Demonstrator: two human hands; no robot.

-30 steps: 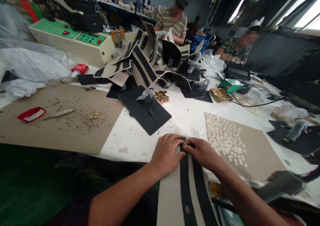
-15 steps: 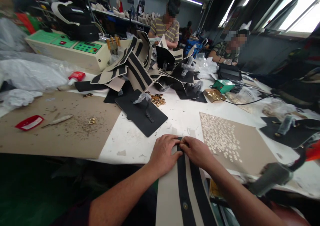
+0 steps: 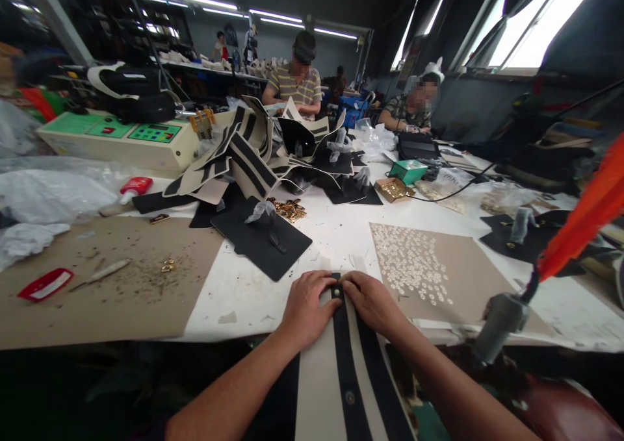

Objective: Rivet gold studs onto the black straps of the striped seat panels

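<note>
A long beige panel with black strips (image 3: 316, 389) reaches from the table's near edge down toward me. At its far end my left hand (image 3: 309, 308) is closed on the panel, thumb pressing beside the black strip. My right hand (image 3: 370, 301) grips the same end from the other side, its fingertips curled at the edge. Between the hands a small shiny metal stud (image 3: 337, 292) shows on the black strip. Lower on that strip sits a round metal snap (image 3: 350, 397). The undersides of my fingers are hidden.
Beyond my hands lies a black panel (image 3: 263, 239) near a heap of striped panels (image 3: 248, 162) and gold hardware (image 3: 290, 210). Small rings cover a board (image 3: 478, 272) at right. A grey tool (image 3: 502, 324) hangs nearby. Two people work across the table.
The view has tilted up and swung right. My right fingers have drawn slightly apart from my left, and the metal stud between them now shows. Both hands remain at the panel's far end.
</note>
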